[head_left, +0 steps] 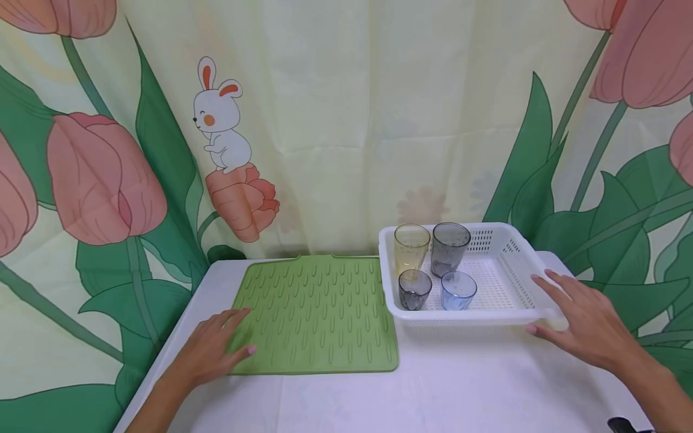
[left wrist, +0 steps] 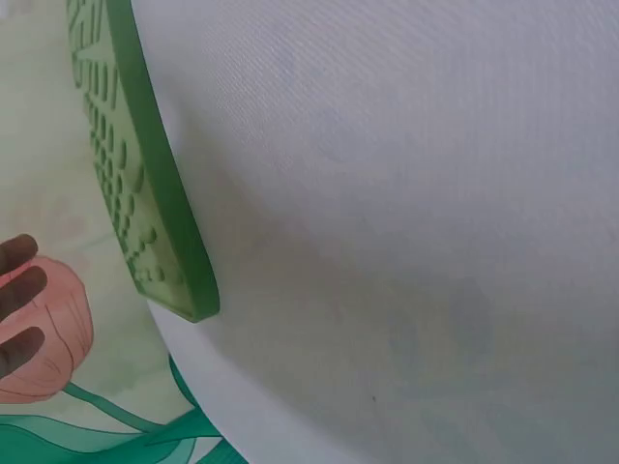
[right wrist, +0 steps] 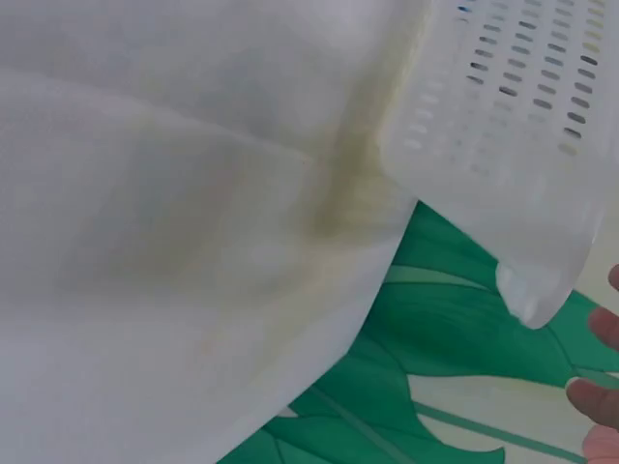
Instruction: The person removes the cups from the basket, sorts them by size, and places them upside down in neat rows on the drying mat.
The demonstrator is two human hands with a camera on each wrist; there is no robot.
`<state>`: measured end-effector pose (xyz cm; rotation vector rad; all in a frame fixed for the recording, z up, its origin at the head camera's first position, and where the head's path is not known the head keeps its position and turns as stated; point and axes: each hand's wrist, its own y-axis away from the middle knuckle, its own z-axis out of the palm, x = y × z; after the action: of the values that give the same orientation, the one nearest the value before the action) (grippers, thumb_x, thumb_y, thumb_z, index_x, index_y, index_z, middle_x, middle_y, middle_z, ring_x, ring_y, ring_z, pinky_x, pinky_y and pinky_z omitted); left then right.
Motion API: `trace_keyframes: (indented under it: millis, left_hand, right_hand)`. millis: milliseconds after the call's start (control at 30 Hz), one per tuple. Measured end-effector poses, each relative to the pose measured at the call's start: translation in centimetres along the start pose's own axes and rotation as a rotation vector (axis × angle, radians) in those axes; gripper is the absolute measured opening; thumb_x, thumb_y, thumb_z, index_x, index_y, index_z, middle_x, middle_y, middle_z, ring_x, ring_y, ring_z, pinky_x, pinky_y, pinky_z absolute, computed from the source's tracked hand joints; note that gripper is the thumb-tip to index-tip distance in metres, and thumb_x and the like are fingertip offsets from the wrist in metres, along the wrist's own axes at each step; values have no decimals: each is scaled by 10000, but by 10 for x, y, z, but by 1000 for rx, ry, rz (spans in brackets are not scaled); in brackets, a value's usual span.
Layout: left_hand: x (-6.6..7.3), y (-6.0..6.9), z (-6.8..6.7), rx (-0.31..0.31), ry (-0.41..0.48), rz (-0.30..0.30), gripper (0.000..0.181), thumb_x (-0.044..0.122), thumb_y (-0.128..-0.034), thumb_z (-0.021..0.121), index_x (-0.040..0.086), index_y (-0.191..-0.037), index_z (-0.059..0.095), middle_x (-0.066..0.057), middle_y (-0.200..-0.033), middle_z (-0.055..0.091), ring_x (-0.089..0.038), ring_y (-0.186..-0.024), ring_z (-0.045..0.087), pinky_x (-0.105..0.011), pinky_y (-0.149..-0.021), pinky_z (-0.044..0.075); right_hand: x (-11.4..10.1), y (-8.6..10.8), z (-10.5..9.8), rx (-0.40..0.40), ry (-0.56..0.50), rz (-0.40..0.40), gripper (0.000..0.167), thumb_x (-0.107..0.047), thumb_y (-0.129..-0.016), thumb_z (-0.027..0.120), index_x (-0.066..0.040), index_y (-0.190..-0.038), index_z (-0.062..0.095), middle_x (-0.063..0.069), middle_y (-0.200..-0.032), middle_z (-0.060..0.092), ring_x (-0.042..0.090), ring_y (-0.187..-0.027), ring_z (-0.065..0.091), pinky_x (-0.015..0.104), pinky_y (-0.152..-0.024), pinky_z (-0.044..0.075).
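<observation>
In the head view the left hand [head_left: 211,349] is at the left edge of the green ribbed mat [head_left: 319,316], fingers spread; whether it touches the mat I cannot tell. The right hand [head_left: 590,319], fingers apart, is beside the right front corner of the white basket [head_left: 525,316] and holds nothing. Inside the basket's left half stand a yellow glass [head_left: 411,246], a tall grey glass [head_left: 450,249], a small dark glass [head_left: 415,291] and a small blue glass [head_left: 458,293]. The left wrist view shows fingertips [left wrist: 21,290] near the mat [left wrist: 155,193]; the right wrist view shows fingertips [right wrist: 595,401] below the basket [right wrist: 484,184].
A white cloth [head_left: 346,403] covers the table under the mat and basket. Behind it hangs a curtain [head_left: 335,120] printed with tulips and a rabbit. A black object [head_left: 621,425] lies at the bottom right edge of the head view.
</observation>
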<state>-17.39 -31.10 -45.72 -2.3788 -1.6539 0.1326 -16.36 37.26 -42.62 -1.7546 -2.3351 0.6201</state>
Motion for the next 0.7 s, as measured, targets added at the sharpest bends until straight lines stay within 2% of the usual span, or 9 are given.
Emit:
trace_keyframes:
  millis: [200, 367, 567, 700]
  left_hand:
    - [5, -5, 2, 10, 47, -23, 723, 552, -896, 680, 103, -1441, 521, -176, -1333, 618, -397, -1190, 599, -597, -929, 478]
    - [14, -10, -1, 2, 106, -57, 696, 526, -896, 698, 92, -1417, 541, -120, -1295, 651, -364, -1184, 605, -592, -942, 470]
    - [26, -17, -4, 4, 157, -43, 645, 497, -898, 709, 87, -1378, 575, -89, -1235, 684, -329, -1191, 613, -595, -956, 466]
    - [35, -23, -4, 9, 167, -24, 614, 479, -896, 719, 90, -1355, 594, -63, -1181, 707, -286, -1139, 643, -595, -945, 468]
  right_hand:
    - [-9, -8, -5, 16, -7, 0, 957, -575, -740, 794, -183, -1527, 418, 263, -1432, 510, 533, -1239, 460, 794, -916, 348]
    - [-19, -14, -8, -23, -15, 40, 888, -605, -747, 778, -164, -1462, 491, 274, -1398, 552, 552, -1192, 491, 823, -883, 359]
    - [-27, -22, -9, -60, -44, 69, 838, -604, -781, 754, -155, -1448, 518, 263, -1418, 544, 561, -1225, 471, 845, -882, 336]
    - [-31, -25, -10, -76, -79, 80, 804, -591, -814, 727, -153, -1455, 517, 262, -1429, 534, 569, -1230, 463, 847, -868, 340]
